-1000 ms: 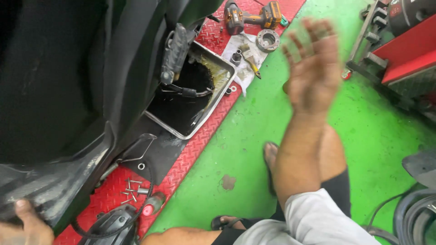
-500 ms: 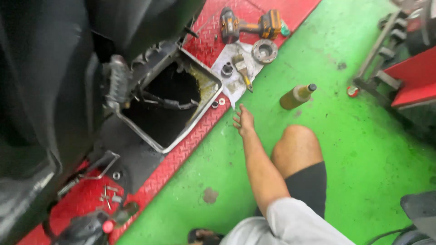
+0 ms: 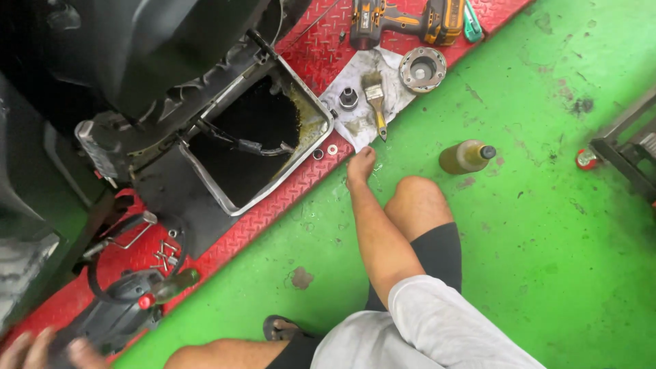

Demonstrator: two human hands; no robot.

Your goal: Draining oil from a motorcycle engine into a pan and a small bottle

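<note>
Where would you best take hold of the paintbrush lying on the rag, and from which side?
Grip the brush by its slim yellowish handle, probably coming from the near side, where the right hand already is. It lies flat on the rag, handle end toward the hand, dirty bristles away beside the ring part.

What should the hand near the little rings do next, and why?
Probably the right hand should slide a little forward and pinch the small washer. The fingers rest at the edge of the red plate, empty, just short of the washer, which lies loose beside the drain pan. The left hand is far off, blurred at the picture's corner.
</note>
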